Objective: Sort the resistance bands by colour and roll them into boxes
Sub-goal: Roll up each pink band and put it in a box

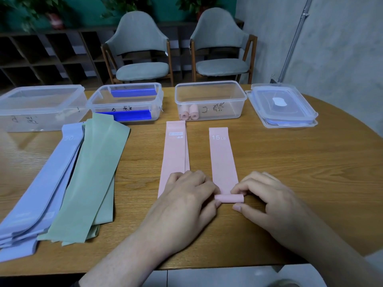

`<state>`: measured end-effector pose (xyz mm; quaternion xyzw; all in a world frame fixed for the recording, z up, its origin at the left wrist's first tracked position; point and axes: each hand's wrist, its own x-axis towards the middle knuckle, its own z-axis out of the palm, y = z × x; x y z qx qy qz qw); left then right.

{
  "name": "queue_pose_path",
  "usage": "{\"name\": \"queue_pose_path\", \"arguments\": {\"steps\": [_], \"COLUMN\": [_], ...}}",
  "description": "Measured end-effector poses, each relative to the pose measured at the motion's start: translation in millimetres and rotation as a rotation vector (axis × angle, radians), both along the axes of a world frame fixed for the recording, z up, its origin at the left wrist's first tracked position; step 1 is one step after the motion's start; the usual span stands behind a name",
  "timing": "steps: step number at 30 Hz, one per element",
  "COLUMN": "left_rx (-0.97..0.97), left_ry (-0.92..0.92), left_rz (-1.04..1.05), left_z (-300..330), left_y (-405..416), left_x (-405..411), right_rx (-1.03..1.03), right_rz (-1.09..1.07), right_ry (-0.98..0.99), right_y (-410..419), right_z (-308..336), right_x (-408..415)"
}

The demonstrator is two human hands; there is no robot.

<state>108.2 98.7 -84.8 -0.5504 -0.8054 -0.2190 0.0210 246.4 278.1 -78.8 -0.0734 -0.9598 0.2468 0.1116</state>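
Note:
A pink band marked 15 LB point(222, 158) lies flat on the table, its near end wound into a small roll point(229, 198). My left hand point(182, 204) pinches the roll's left end and my right hand point(267, 195) pinches its right end. A second pink band point(175, 154) lies flat just to the left, partly under my left hand. Two rolled pink bands point(189, 114) sit in a clear box point(211, 100). Green bands point(91, 179) and lilac bands point(39, 189) lie stacked at left.
A clear box with blue bands point(126, 102) stands at the back centre, another clear box point(39, 106) at back left. Stacked lids point(284, 108) lie at back right. Two grey chairs stand behind the wooden table point(300, 162).

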Motion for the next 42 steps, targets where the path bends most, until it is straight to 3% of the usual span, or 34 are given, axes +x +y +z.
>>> {"name": "queue_pose_path", "arguments": {"steps": [42], "left_rx": [-0.004], "left_ry": [-0.021], "left_rz": [0.009], "left_z": [-1.1], "left_y": [0.3], "left_x": [-0.8], "right_rx": [-0.008], "right_rz": [-0.017], "right_ry": [0.019], "right_y": [0.5], "right_z": [-0.4], "right_x": [0.8]}}
